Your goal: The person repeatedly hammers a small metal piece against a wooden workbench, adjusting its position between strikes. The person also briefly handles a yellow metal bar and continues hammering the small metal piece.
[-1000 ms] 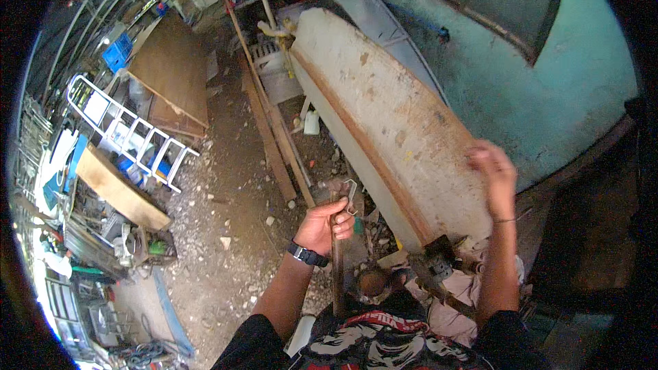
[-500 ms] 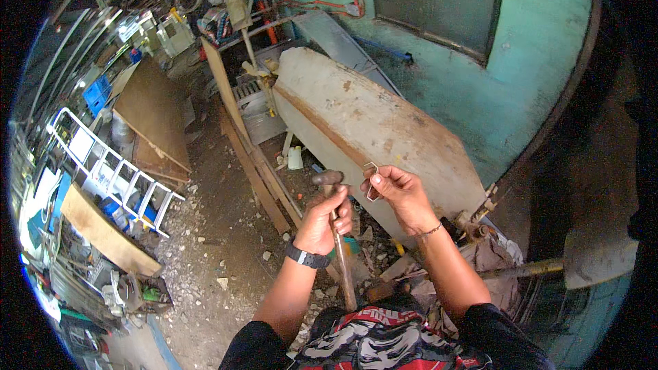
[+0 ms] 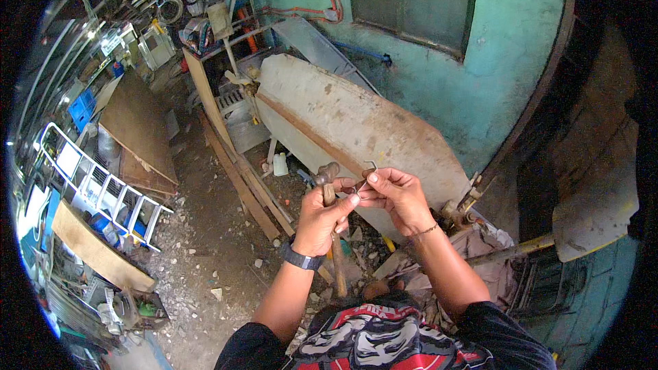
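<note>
Above the right grip (image 3: 403,202) pinching it juts a bent metal rod (image 3: 373,164), the left grip (image 3: 320,225) clasping a hammer (image 3: 338,264).

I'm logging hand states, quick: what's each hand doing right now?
Left hand: closed, holding the hammer; whether it also grips the bent metal piece can't be told.
Right hand: closed, pinching that piece.

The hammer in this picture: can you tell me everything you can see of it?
The hammer has a blunt, brown head that looks like rusty metal, on a slim brownish handle, perhaps wooden. The head is at the far end; the handle runs back toward the person's shirt. The left hand holds it just below the head, hiding part of the handle.
</note>
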Available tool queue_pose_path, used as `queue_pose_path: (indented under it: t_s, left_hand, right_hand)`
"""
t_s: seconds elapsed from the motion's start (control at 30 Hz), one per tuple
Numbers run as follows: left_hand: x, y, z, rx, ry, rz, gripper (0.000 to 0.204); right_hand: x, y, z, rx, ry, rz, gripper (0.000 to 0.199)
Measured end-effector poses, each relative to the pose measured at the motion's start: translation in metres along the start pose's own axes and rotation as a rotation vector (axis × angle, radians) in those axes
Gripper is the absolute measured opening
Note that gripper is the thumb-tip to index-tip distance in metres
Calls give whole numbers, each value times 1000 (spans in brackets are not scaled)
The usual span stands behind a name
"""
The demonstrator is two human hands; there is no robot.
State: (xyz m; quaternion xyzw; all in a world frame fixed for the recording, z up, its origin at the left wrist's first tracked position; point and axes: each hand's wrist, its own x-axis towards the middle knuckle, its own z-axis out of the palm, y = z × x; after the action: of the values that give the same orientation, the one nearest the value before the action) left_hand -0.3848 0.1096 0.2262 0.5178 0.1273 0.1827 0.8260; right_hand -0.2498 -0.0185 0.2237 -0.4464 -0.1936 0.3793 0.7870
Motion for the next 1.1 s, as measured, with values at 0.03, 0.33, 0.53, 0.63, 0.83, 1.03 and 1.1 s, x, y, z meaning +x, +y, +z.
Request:
queue_pose_path:
  t_s: [0.03,0.33,0.53,0.63,0.83,1.03,1.1]
  left_hand:
    - [-1,-1,1,42,1,24,32]
    - [-2,-11,8,180,52,213,36]
    - [-2,-8,4,110,121,209,32]
    - [-5,-7,2,117,153,224,28]
    - [-8,-1,-4,16,137,185,23]
    - [-11,3,-8,-26,137,185,21]
    - [-11,4,-9,3,138,188,21]
  right_hand:
    - [-2,-1,0,15,0,-7,18]
    - [-5,1,7,115,34,-54,15]
    - [-4,4,17,196,4,-80,16]
    - [-3,5,21,194,-15,-100,17]
    - [-2,5,28,181,-44,-122,18]
    - [-1,8,35,183,-78,-111,18]
    - [-1,8,37,170,-68,-112,19]
